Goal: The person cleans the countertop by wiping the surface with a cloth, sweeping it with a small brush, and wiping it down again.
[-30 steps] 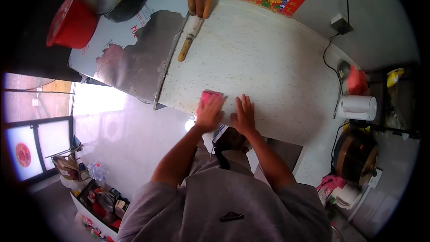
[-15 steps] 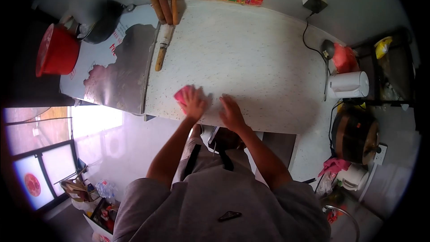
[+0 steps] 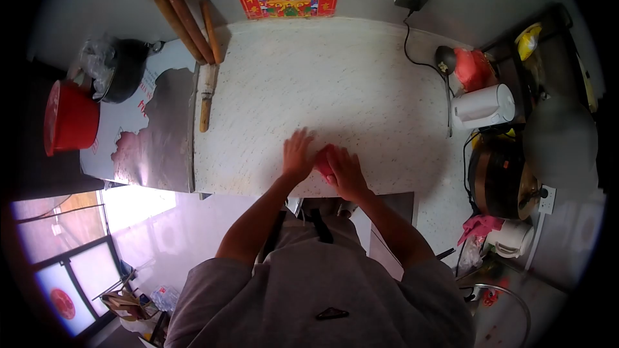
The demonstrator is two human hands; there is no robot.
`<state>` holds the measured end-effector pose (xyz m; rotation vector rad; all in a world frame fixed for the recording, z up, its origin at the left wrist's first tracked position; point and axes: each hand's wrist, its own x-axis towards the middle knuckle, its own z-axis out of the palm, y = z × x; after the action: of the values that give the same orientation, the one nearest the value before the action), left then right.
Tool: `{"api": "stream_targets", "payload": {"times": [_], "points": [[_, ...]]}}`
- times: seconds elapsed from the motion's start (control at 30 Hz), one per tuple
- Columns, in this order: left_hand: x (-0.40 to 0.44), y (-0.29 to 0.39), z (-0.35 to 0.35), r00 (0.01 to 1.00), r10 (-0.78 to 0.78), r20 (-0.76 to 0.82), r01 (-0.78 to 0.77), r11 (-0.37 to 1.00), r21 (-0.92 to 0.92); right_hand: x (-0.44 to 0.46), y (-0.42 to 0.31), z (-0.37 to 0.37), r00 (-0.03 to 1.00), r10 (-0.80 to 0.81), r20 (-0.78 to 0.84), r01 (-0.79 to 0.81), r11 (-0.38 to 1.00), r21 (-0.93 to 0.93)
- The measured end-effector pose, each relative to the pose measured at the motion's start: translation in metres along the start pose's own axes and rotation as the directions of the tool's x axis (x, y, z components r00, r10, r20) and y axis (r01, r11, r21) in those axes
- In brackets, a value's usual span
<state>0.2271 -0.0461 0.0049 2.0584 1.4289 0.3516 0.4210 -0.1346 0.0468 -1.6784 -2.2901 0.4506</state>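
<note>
A pink-red cloth is bunched on the speckled white countertop, close to its front edge. My right hand is closed over the cloth's right side, pressing it to the surface. Just left of the cloth, my left hand lies on the counter, fingers stretched out and holding nothing. The cloth's underside and the part beneath my right fingers are hidden.
Wooden rolling pins and a wooden-handled brush or scraper lie left. A red bucket stands beyond the metal sheet. On the right are a ladle, a white kettle and a dark cooker.
The cloth has passed from under my left hand to my right hand and moved rightward. Both hands shifted slightly right. The camera view has tilted and turned a little.
</note>
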Motion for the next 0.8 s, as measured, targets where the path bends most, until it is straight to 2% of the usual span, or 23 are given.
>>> {"api": "stream_targets", "payload": {"times": [0.03,0.07,0.17,0.27,0.37,0.43,0.53,0.57,0.6,0.63,0.67,0.7,0.77,0.8], "points": [[0.005,0.000,-0.005,0.996,-0.080,0.039,0.074,0.988,0.136,0.002,0.000,-0.005,1.000,-0.023,0.002,0.023,0.999,-0.026],[0.015,-0.003,-0.013,0.966,-0.204,0.157,0.179,0.971,0.162,0.004,0.001,-0.010,0.999,-0.023,-0.023,0.023,0.999,-0.036],[0.032,0.001,-0.025,0.990,-0.138,0.002,0.132,0.954,0.269,0.024,-0.013,-0.024,0.992,-0.063,0.112,0.065,0.998,-0.017],[0.056,0.012,-0.030,0.985,-0.107,0.137,0.060,0.950,0.305,0.019,-0.024,-0.012,0.994,-0.110,-0.004,0.110,0.994,-0.017],[0.065,0.027,-0.046,0.926,-0.145,0.350,0.018,0.940,0.341,0.032,-0.016,-0.016,0.987,-0.129,-0.093,0.129,0.992,-0.001],[0.065,0.019,-0.041,0.928,-0.112,0.354,0.002,0.955,0.297,0.046,0.002,-0.022,0.984,-0.154,-0.088,0.158,0.987,0.039],[0.068,0.017,-0.041,0.902,-0.143,0.407,0.005,0.947,0.322,0.077,0.031,-0.043,0.994,-0.108,-0.032,0.108,0.994,0.001],[0.069,0.019,-0.042,0.900,-0.142,0.412,0.004,0.948,0.319,0.097,0.044,-0.052,0.990,-0.098,0.104,0.108,0.990,-0.095],[0.068,0.020,-0.044,0.896,-0.141,0.421,0.000,0.948,0.318,0.112,0.060,-0.050,0.996,-0.059,0.060,0.070,0.979,-0.190],[0.068,0.022,-0.046,0.892,-0.137,0.431,-0.008,0.948,0.318,0.124,0.081,-0.039,0.995,-0.020,-0.103,0.001,0.983,-0.185],[0.069,0.023,-0.049,0.885,-0.140,0.445,-0.007,0.950,0.312,0.144,0.093,-0.049,0.994,0.109,0.018,-0.104,0.981,-0.163],[0.067,0.022,-0.048,0.888,-0.136,0.439,-0.007,0.951,0.310,0.151,0.103,-0.042,0.971,0.069,-0.229,-0.122,0.967,-0.225],[0.068,0.019,-0.045,0.896,-0.120,0.427,-0.017,0.953,0.302,0.176,0.106,-0.033,0.934,0.172,-0.314,-0.235,0.956,-0.177],[0.068,0.018,-0.044,0.898,-0.119,0.423,-0.020,0.950,0.311,0.182,0.101,-0.027,0.933,0.167,-0.320,-0.231,0.957,-0.175]]}}
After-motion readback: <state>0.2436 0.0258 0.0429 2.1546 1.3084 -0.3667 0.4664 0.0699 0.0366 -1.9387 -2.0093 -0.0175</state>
